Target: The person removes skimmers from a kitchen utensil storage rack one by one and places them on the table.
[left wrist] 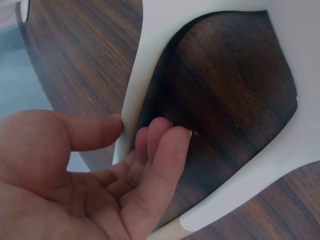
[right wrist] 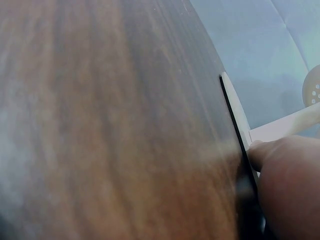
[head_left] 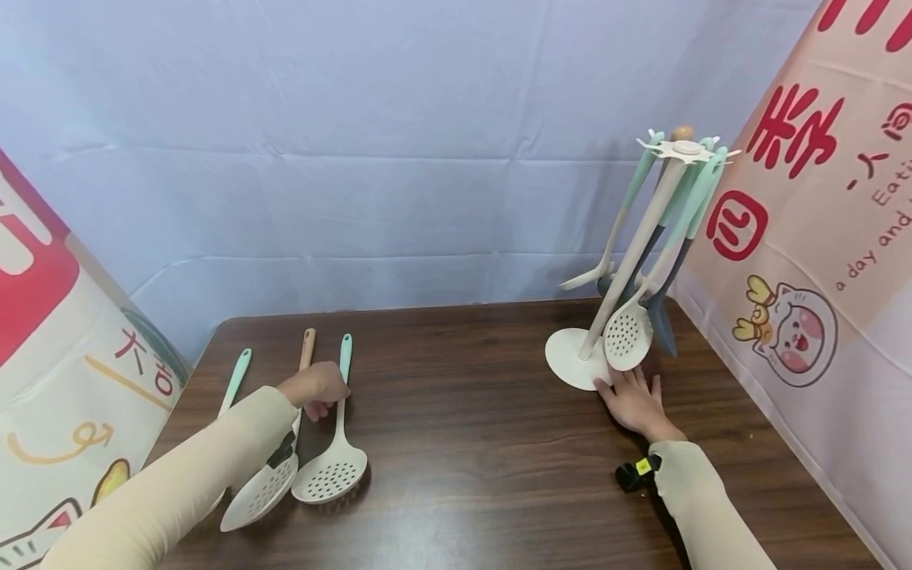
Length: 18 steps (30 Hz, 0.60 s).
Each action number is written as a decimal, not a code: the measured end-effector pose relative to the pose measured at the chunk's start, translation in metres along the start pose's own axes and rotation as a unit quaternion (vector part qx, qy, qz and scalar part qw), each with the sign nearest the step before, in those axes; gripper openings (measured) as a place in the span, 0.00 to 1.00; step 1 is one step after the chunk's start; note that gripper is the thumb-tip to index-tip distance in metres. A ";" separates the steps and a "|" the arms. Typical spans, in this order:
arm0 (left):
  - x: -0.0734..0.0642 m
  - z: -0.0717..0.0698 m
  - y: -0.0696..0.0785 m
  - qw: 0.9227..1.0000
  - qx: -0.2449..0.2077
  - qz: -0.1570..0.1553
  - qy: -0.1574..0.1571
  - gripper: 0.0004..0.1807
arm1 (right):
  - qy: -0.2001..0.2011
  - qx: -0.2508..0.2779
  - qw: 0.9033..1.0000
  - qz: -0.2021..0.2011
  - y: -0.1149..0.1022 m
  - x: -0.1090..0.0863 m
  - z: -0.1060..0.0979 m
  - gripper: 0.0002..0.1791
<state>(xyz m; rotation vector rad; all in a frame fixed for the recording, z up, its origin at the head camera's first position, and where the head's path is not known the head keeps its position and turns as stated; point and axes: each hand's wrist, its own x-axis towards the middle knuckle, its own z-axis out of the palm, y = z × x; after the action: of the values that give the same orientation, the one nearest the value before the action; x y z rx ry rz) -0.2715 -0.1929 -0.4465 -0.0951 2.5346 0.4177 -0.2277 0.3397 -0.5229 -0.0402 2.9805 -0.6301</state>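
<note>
Head view: the work looks to me partly done. Several tools (head_left: pixel 698 198) hang from the white stand (head_left: pixel 634 253); they overlap, so I cannot tell their exact number. Three pieces on the left part of the table (head_left: pixel 463 412) seem to be what is left: the slotted spoon (head_left: pixel 340 443), a brown-handled spoon (head_left: pixel 262 497) and a green handle (head_left: pixel 233 381), whose lower end the sleeve (head_left: pixel 207 459) hides. The left hand (head_left: pixel 321 388) pinches the slotted spoon's handle between thumb and curled fingers. The right hand (head_left: pixel 636 404) rests on the stand's base (head_left: pixel 570 360), its fingers spread. The table is dark brown with wood grain, a little shiny. Behind it hangs a pale blue cloth (head_left: pixel 399 214); printed cloths (head_left: pixel 805 237) close both sides.
</note>
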 end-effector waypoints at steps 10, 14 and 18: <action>-0.003 0.001 0.002 1.000 0.000 0.010 -0.007 0.16 | 0.000 0.002 1.000 -0.001 -0.002 -0.002 -0.001 0.41; -0.001 0.002 0.003 1.000 -0.003 0.008 -0.014 0.16 | 0.002 0.000 1.000 0.001 -0.002 -0.001 -0.001 0.41; 0.000 0.003 0.003 1.000 -0.004 0.009 -0.019 0.17 | 0.002 -0.003 1.000 0.002 -0.002 -0.001 -0.001 0.41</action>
<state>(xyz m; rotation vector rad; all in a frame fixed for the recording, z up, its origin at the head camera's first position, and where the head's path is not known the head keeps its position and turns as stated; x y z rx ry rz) -0.2703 -0.1887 -0.4484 -0.0662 2.4993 0.4320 -0.2270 0.3383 -0.5213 -0.0335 2.9859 -0.6205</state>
